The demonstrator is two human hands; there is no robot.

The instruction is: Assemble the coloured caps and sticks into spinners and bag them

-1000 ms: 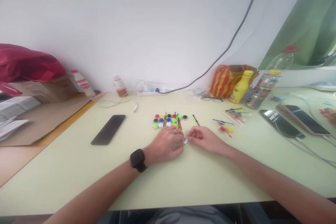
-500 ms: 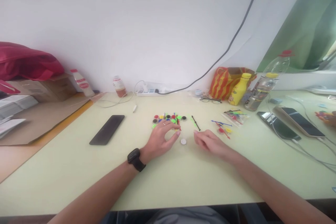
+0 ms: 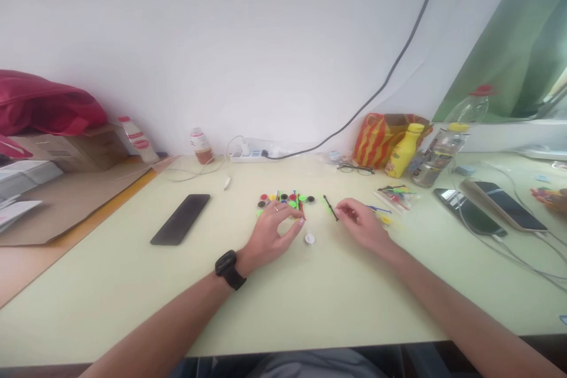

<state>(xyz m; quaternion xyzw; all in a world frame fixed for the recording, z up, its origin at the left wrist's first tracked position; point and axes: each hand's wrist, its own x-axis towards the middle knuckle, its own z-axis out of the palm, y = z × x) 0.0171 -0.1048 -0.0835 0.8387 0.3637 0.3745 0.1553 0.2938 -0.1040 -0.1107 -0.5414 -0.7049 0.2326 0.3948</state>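
My left hand (image 3: 274,230) rests over the table with its fingers stretched out and a small gap between thumb and forefinger. By its fingertips lies a red pointer (image 3: 302,208), at the edge of a cluster of small coloured discs, such as a black disc (image 3: 310,199) and a red disc (image 3: 264,196). A white round disc (image 3: 309,238) sits between my hands. My right hand (image 3: 361,224) has its fingers loosely curled and apart, fingertips beside a black arrow-shaped pointer (image 3: 331,207). A green pointer lies partly under that arrow. Behind my right hand, a blue pointer (image 3: 381,209) and yellow disc (image 3: 386,220) are partly hidden.
A black phone (image 3: 181,219) lies on the left. Two more phones, one dark phone (image 3: 469,212), lie at the right with cables. A bag of pointers (image 3: 398,196), glasses (image 3: 355,169), a yellow bottle (image 3: 404,151) and a power strip (image 3: 248,157) stand or lie further back.
My right hand has moved up and slightly right, to beside the black pointer, its fingers opening from a tighter curl. My left hand stays nearly still.
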